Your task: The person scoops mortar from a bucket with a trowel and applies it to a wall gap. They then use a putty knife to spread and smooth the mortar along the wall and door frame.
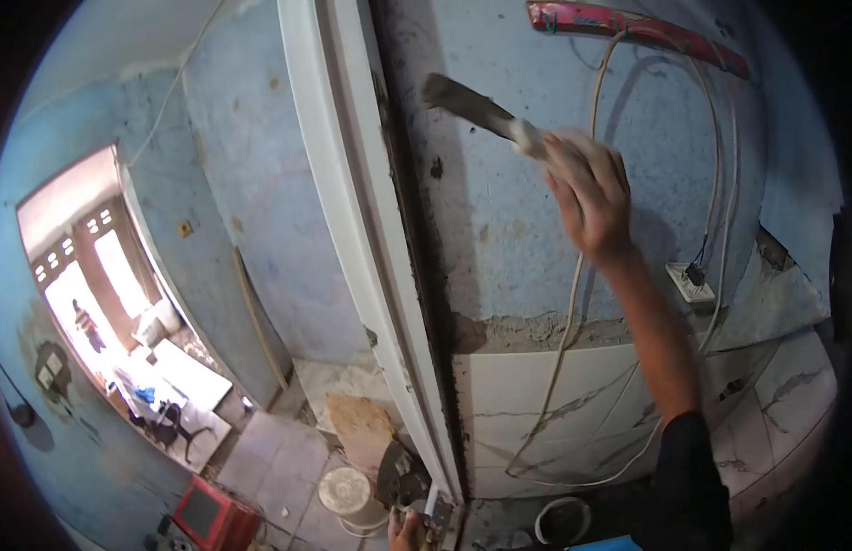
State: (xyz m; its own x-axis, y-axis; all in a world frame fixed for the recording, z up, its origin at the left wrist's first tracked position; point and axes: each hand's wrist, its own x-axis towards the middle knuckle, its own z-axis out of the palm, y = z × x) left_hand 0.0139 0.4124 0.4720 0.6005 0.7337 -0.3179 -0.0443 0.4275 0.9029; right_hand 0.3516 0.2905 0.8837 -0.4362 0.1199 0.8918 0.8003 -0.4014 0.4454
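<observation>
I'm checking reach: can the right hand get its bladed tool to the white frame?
Probably yes: the right hand holds the bladed tool near the white frame; nothing visible blocks the way.

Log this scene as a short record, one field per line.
Right hand: raised, gripping the scraper by its pale handle
Blade: pointing up and left in the picture; contact with the wall unclear
Left hand: at the bottom edge of view; its grip cannot be made out
Wall: worn blue above, veined tiles below
Fixtures: red bar high up, socket lower right
Floor: bucket, left of the frame
</observation>
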